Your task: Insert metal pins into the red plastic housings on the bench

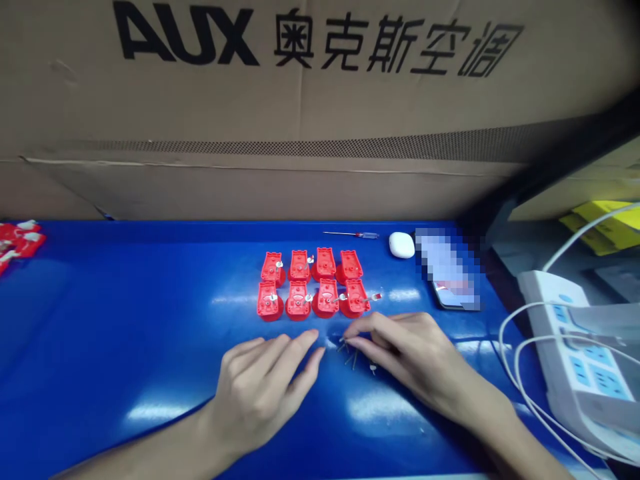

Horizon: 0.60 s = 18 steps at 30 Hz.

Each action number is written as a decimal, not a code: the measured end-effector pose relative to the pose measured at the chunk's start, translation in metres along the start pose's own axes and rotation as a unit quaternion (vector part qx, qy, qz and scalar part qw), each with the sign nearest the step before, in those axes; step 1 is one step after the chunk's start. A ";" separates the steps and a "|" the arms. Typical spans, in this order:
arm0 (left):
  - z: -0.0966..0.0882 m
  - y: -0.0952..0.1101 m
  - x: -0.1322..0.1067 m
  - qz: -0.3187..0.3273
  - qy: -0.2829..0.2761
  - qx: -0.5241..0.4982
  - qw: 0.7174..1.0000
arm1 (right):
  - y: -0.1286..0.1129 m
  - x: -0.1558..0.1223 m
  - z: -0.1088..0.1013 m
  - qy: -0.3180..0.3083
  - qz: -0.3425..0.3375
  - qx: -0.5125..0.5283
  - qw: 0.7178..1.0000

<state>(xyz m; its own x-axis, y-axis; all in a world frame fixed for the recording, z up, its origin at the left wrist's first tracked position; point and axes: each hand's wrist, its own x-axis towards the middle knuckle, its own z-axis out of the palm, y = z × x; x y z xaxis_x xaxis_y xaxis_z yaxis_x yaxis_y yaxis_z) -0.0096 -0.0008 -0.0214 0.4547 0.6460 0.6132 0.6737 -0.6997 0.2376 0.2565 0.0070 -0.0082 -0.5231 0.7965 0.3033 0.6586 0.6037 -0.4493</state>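
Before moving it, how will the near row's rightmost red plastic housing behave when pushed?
The red plastic housing looks thin-walled, so probably light; the glossy blue table may let it slide; its thin protruding pin might shift.

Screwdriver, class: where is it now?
In the head view, the screwdriver lies far back on the blue table, behind the eight red parts, left of the white case.

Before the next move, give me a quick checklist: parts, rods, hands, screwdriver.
1. Eight red parts in two rows: ok.
2. Thin rod on each front-row part: ok.
3. Thin rod on each back-row part: not ok; the two at the right show none.
4. Left hand free: ok, nothing seen in it.
5. Right hand gripping one of the loose rods: cannot tell; contact is unclear.
6. Screwdriver behind the parts: ok.
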 end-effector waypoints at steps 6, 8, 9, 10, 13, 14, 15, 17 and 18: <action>0.000 -0.002 -0.002 -0.008 -0.057 -0.142 0.988 | -0.011 -0.005 0.013 0.026 -0.060 0.038 0.997; 0.000 -0.002 -0.002 -0.002 -0.057 -0.165 0.985 | -0.012 -0.006 0.015 0.031 -0.076 0.038 0.996; 0.000 -0.002 -0.001 -0.009 -0.054 -0.174 0.983 | -0.012 -0.006 0.016 0.033 -0.079 0.039 0.996; 0.000 -0.001 0.000 -0.018 -0.051 -0.184 0.981 | -0.011 -0.007 0.016 0.034 -0.080 0.039 0.995; -0.002 0.000 0.004 -0.044 -0.057 -0.214 0.974 | -0.010 -0.006 0.014 0.039 -0.080 0.043 0.995; -0.003 0.000 0.006 -0.050 -0.066 -0.224 0.971 | -0.010 -0.006 0.013 0.041 -0.080 0.043 0.995; -0.004 0.000 0.008 -0.059 -0.076 -0.236 0.967 | -0.010 -0.007 0.013 0.043 -0.080 0.041 0.995; -0.005 0.000 0.011 -0.084 -0.088 -0.265 0.956 | -0.011 -0.008 0.013 0.051 -0.078 0.032 0.995; -0.006 0.000 0.011 -0.099 -0.092 -0.282 0.950 | -0.012 -0.009 0.014 0.059 -0.076 0.026 0.995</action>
<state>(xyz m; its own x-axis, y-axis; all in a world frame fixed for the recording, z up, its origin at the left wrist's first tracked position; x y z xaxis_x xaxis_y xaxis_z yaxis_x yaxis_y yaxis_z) -0.0083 0.0050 -0.0099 0.4807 0.7877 0.3853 0.3599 -0.5779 0.7324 0.2460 -0.0077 -0.0172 -0.5452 0.6972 0.4655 0.5465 0.7167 -0.4333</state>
